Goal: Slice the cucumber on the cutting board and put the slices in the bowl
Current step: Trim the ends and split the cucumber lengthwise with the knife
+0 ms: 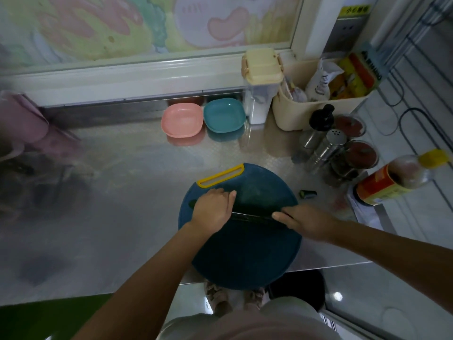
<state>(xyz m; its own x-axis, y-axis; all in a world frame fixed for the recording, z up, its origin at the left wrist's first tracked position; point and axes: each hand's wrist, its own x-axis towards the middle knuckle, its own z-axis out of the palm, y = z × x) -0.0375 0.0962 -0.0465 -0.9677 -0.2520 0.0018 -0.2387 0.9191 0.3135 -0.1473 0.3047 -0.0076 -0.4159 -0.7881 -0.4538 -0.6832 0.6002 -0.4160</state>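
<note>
Cutting board: a round dark blue cutting board (245, 253) with a yellow handle slot at its far left lies at the near edge of the steel bench (122, 192), and its near side hangs over that edge.
Cucumber: the dark green cucumber (192, 203) lies left to right across the far half of the board. Its left tip shows just left of the left hand. The rest is hard to make out against the dark board.
Left hand: the left hand (213, 209) rests palm down on the cucumber, with its fingers close together, fairly straight and pointing right.
Right hand: the right hand (304, 223) is curled round the handle of a knife (252, 217), with the thumb laid forward toward the blade.
Knife: the dark blade runs leftward from the right hand to the left hand, low over the board and nearly in line with the cucumber.
Cut piece: a small green cucumber end (307, 193) sits on the bench just right of the board.
Bowls: a pink bowl (182, 123) and a teal bowl (224, 115) stand side by side, touching, at the far side of the bench, well apart from the board.
Far right: a beige basket (299, 114) holds packets. A clear container with a pale yellow lid (261, 67) stands just left of it.
Right: metal shakers (326, 150), jars and a tilted sauce bottle (392, 180) stand to the right of the board.
</note>
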